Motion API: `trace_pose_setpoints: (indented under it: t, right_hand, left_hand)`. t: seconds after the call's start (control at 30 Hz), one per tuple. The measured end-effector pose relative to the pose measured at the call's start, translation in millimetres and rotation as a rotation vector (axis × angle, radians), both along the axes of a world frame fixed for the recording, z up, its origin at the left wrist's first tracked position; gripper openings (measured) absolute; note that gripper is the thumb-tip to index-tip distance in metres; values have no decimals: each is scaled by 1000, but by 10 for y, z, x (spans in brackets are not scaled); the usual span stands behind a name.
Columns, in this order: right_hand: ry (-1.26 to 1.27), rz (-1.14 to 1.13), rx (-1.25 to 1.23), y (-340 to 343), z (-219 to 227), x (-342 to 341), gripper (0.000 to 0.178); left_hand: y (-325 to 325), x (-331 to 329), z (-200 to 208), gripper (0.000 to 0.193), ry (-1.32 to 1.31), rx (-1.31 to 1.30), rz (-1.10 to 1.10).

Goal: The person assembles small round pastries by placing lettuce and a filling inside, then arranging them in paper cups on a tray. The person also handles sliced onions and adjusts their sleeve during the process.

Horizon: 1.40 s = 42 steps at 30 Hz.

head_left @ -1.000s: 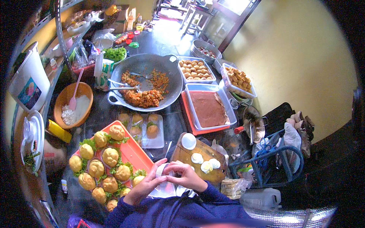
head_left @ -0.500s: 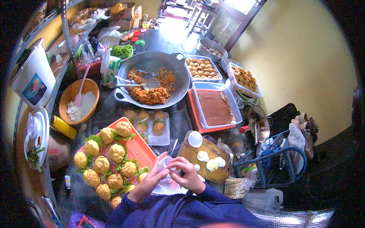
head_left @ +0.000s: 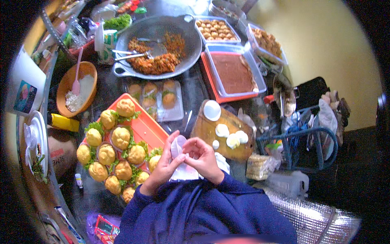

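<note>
Before my chest, my left hand (head_left: pixel 163 166) holds a pale, pleated paper baking cup (head_left: pixel 177 146) between thumb and fingers. My right hand (head_left: pixel 205 159) meets it from the other side, fingers curled and its thumb tip pinched at the cup's lower edge. Something whitish (head_left: pixel 185 174) lies under both hands, partly hidden. Left of them, an orange-red tray (head_left: pixel 148 127) bears several golden filled buns (head_left: pixel 121 138) with lettuce, some in paper cups. On the right, a wooden cutting board (head_left: pixel 199 128) carries pieces of sliced boiled egg (head_left: pixel 233 141) and a white bowl (head_left: pixel 212 110).
Beyond the tray stands a large metal wok (head_left: pixel 189 44) with orange filling and utensils. A clear box of packed buns (head_left: pixel 174 112) sits nearer. Plastic tubs hold a brown slab (head_left: pixel 231 73) and small buns (head_left: pixel 215 30). An orange bowl (head_left: pixel 63 87) of white food stands left; a blue-grey basket (head_left: pixel 321 132) right.
My view has tilted lower, so the scene sits higher in the picture. The paper cup has turned, looking flatter and more upright between my hands. My right fingers have shifted down along it.
</note>
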State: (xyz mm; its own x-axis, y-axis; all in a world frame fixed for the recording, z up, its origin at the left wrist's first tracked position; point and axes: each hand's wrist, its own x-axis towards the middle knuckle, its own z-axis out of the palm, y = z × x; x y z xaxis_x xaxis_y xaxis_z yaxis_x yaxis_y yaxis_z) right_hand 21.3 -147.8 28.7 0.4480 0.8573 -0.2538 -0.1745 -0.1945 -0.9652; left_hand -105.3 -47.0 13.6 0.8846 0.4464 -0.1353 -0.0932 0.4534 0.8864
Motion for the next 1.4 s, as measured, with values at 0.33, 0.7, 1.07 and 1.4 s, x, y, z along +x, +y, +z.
trace_pose_setpoints:
  t: [0.33,0.7,1.07,1.4]
  right_hand:
    - [30,-66,-36,-131,314,112,36]
    - [-1053,-513,-141,-348,4,1238,27]
    - [-939,-305,-105,-285,23,820,16]
    - [-664,116,55,-66,215,244,23]
  left_hand:
    - [-52,76,126,72,18,-107,-10]
    - [-7,91,-2,71,36,-147,-6]
    - [1,133,86,72,-3,-312,-31]
    - [-67,122,150,75,-101,-436,-98]
